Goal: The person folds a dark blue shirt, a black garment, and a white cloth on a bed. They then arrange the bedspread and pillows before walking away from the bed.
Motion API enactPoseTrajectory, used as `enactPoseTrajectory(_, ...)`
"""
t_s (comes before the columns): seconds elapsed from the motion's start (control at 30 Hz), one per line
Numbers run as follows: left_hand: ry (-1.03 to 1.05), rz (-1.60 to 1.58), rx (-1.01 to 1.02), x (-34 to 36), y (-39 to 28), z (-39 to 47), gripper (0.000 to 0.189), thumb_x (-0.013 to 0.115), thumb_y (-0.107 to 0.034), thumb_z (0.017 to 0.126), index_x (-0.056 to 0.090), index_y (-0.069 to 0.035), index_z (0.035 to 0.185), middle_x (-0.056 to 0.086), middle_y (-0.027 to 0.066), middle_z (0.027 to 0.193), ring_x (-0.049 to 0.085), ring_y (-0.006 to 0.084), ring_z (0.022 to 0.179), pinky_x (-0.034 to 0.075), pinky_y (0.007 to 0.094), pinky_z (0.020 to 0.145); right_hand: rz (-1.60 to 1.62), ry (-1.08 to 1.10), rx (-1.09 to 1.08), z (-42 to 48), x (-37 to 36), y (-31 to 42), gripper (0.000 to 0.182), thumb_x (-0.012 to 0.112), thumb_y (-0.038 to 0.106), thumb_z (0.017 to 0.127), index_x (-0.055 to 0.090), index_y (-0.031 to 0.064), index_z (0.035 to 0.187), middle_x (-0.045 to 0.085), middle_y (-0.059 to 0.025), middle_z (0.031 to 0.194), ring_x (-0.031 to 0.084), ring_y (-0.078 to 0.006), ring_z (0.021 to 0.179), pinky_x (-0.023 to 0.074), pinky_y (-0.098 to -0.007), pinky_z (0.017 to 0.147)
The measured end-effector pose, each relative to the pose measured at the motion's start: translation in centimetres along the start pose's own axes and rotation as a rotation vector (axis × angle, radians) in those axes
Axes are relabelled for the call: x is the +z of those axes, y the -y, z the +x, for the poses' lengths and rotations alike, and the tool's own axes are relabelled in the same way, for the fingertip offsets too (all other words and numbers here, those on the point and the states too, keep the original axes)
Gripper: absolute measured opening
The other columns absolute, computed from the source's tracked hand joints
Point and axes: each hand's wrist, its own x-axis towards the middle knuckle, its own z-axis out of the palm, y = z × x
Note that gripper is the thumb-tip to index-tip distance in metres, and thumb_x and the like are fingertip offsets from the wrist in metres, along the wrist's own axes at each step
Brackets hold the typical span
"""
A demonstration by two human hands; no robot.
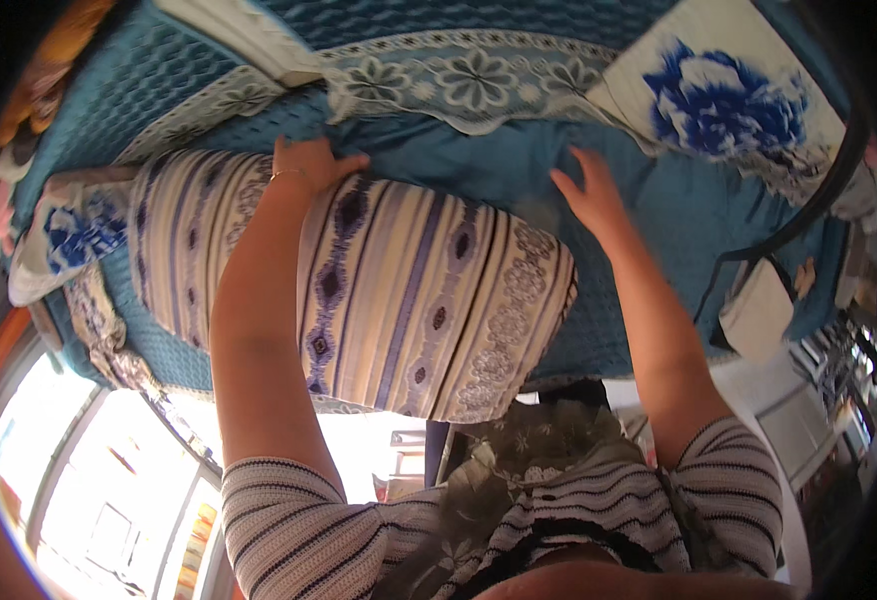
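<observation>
A striped cushion in cream and purple, with diamond and flower bands, lies across the teal sofa cover before me. My left hand rests at the cushion's far edge, its thumb stretched out to the right and its fingers partly hidden. Over the teal cover, right of the cushion's far corner, my right hand is apart from the cushion with its fingers spread. It holds nothing.
A lace-trimmed backrest cover runs along the far side. White cushions with blue flowers lie at the upper right and far left. A dark strap curves down near a pale pouch-like item. Bright windows stand at lower left.
</observation>
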Motion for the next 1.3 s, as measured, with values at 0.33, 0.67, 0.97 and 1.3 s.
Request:
enactPoseTrajectory(0.33,-0.005,0.131,0.368,2.6,6.0,-6.7,0.022,0.053,-0.03,0.084,0.065,-0.013,0.077,0.063,0.0063,0.075,0.059,0.0279,0.084,0.021,0.0512,0.107,1.245,0.679,0.765,-13.6,4.5,-1.5,0.086,0.075,0.036,0.073,0.027,0.0091,0.139,0.037,-0.0163,0.136,0.039,-0.0295,0.123,0.0338,-0.0476,0.099)
enactPoseTrajectory(0.67,-0.892,-0.189,0.391,0.1,11.5,-24.1,0.005,0.058,-0.009,0.08,0.061,-0.006,0.077,0.062,0.0096,0.078,0.059,0.0283,0.081,0.035,0.0463,0.097,0.951,0.391,0.259,-15.4,-5.9,11.4,0.051,0.072,0.014,0.077,0.05,0.0012,0.121,0.06,-0.0124,0.107,0.06,-0.0202,0.092,0.0503,-0.0327,0.076)
enactPoseTrajectory(0.97,-1.306,-0.256,0.432,-10.6,6.7,-26.6,0.006,0.059,-0.011,0.083,0.062,-0.006,0.081,0.063,0.0066,0.08,0.06,0.0236,0.079,0.034,0.0426,0.099,0.867,-0.051,-0.103,-9.6,-21.1,16.7,0.048,0.07,0.012,0.078,0.051,-0.0023,0.12,0.062,-0.0124,0.106,0.06,-0.0174,0.09,0.0496,-0.0276,0.078)
enactPoseTrajectory(1.3,-1.074,-0.336,0.008,-11.1,4.3,-11.9,0.068,0.065,-0.029,0.08,0.031,-0.017,0.138,0.025,0.0071,0.146,0.013,0.0328,0.137,0.019,0.0615,0.101,0.452,-0.542,-0.325,9.1,-10.7,15.1,0.08,0.065,0.038,0.08,0.022,0.0105,0.141,0.035,-0.0212,0.133,0.036,-0.0351,0.123,0.037,-0.0426,0.097)
